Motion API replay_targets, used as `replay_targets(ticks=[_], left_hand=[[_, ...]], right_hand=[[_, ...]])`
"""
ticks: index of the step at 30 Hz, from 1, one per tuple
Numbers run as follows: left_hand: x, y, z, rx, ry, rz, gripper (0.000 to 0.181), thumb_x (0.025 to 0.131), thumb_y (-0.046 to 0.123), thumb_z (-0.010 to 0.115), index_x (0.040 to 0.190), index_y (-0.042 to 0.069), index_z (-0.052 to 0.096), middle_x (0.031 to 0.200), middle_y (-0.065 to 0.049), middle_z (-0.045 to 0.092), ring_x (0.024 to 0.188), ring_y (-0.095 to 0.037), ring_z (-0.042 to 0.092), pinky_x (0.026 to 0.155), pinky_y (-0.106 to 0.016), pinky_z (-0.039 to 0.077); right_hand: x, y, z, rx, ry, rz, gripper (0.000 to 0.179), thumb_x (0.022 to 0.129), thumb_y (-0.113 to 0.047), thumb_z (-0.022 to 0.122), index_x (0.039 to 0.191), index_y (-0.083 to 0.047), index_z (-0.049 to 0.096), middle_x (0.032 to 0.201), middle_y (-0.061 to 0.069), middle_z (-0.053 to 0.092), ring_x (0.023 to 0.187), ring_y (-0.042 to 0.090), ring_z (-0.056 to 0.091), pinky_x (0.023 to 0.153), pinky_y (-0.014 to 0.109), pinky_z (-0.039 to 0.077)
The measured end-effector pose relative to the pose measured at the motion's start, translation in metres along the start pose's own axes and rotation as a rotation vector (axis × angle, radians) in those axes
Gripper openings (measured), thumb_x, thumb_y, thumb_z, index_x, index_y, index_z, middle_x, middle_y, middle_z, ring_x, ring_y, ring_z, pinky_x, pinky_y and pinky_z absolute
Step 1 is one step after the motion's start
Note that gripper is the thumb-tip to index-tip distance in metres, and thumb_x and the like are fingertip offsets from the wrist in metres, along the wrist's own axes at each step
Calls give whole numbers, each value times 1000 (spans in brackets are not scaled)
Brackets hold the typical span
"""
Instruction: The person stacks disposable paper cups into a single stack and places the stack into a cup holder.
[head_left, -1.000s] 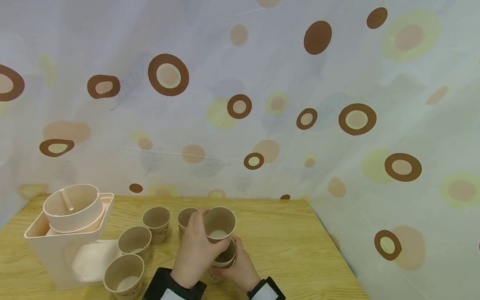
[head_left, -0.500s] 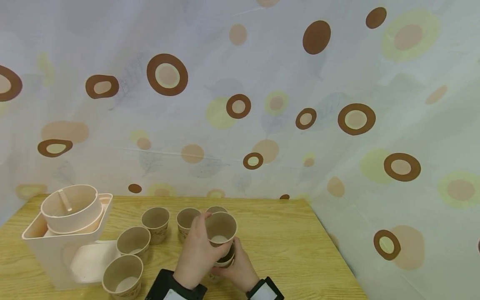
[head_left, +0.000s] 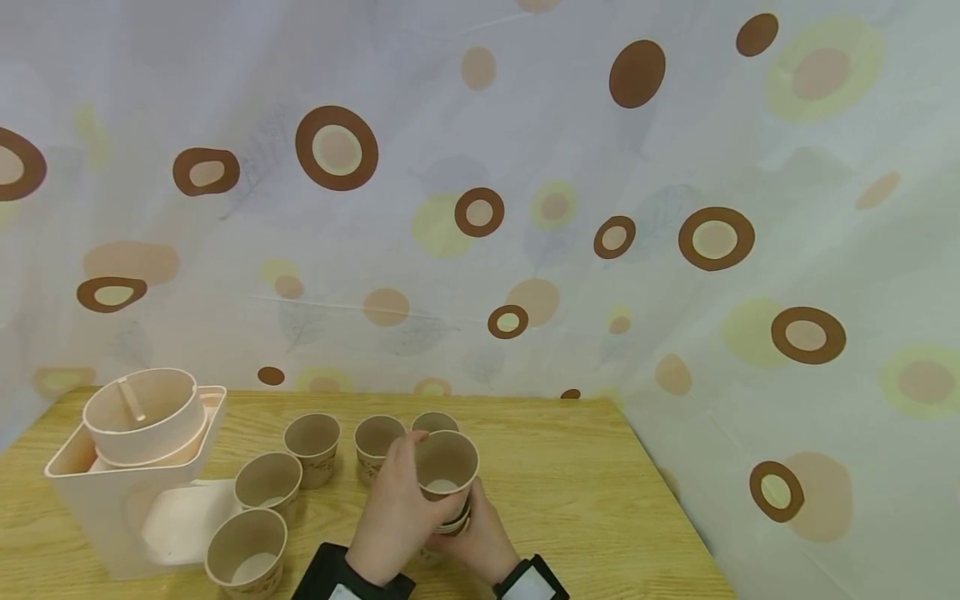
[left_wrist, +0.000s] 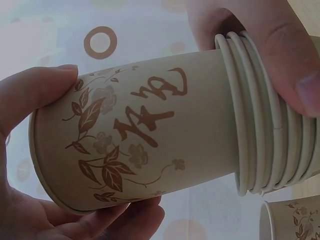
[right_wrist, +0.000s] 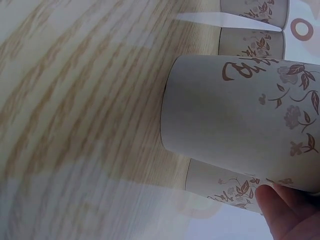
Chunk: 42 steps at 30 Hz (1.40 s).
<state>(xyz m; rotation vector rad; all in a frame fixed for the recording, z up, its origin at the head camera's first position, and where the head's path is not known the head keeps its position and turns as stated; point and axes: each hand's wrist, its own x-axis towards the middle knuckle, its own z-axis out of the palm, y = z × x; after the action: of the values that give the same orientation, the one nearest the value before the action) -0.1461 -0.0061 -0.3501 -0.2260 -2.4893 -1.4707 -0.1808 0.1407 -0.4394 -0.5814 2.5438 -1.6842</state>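
Observation:
My left hand (head_left: 397, 517) grips a beige paper cup (head_left: 447, 458) with brown flowers and lettering. Thumb and fingers lie on opposite sides near its rim in the left wrist view. This cup's narrow end sits inside a stack of paper cups (left_wrist: 265, 120), whose several rims show at the right. Around the upper part of the stack curls my right hand (head_left: 480, 537). The lowest cup (right_wrist: 225, 110) appears large in the right wrist view, with fingertips (right_wrist: 275, 207) at its side. The right palm is mostly hidden.
Several single paper cups stand upright in a curved row, from one at the front left (head_left: 247, 554) to one at the back (head_left: 435, 421). A white plastic appliance (head_left: 127, 500) with a round top container stands left on the wooden table (head_left: 585, 500). A spotted sheet (head_left: 555, 167) hangs behind.
My left hand has lowered its cup slightly, toward the stack, covering more of the stack's opening. The cup standing behind shows more now. My right hand has stayed nearly in place.

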Motion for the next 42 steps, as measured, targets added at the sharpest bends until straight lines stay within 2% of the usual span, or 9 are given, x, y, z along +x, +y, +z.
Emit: replay_targets(ticks=[5,10,16,22,29,42], left_hand=[[1,-2,1,8,-16,-4,75,73,29,79,130,-3,42,124,-21,49,105,-34,56,83,-44,49],[2,-5,1,14,-30,9,75,72,29,80,128,-3,43,122,-20,51,103,-33,57,82,-44,49],[4,-9,2,31,-46,8,74,71,28,80,127,-3,43,120,-20,52,102,-34,57,81,-44,50],[7,-15,6,54,-52,3,74,70,27,81,126,-5,44,123,-23,51,103,-35,57,81,-45,50],[8,-21,9,33,-85,-24,74,70,26,80,126,-7,44,126,-26,49,105,-37,57,82,-47,50],[9,-28,13,56,-89,-13,73,69,25,81,124,-7,45,118,-23,54,102,-34,57,80,-47,50]], right_hand=[[0,0,0,8,-8,0,91,72,-19,80,143,-5,24,135,18,48,121,34,49,97,38,43],[0,1,1,-27,7,0,92,71,-20,81,142,-5,24,134,17,48,121,33,49,98,41,42],[0,-1,0,25,-19,16,90,74,-21,79,143,-7,23,138,18,45,124,36,47,99,46,42],[0,-3,-1,12,-23,22,87,74,-22,79,141,-3,26,135,20,46,121,36,49,97,44,44],[1,-4,-2,49,-48,61,90,77,-26,77,144,-4,20,138,21,42,122,37,48,98,48,44],[1,-4,-2,22,-21,62,89,74,-24,79,140,1,25,135,21,46,121,36,48,98,49,42]])
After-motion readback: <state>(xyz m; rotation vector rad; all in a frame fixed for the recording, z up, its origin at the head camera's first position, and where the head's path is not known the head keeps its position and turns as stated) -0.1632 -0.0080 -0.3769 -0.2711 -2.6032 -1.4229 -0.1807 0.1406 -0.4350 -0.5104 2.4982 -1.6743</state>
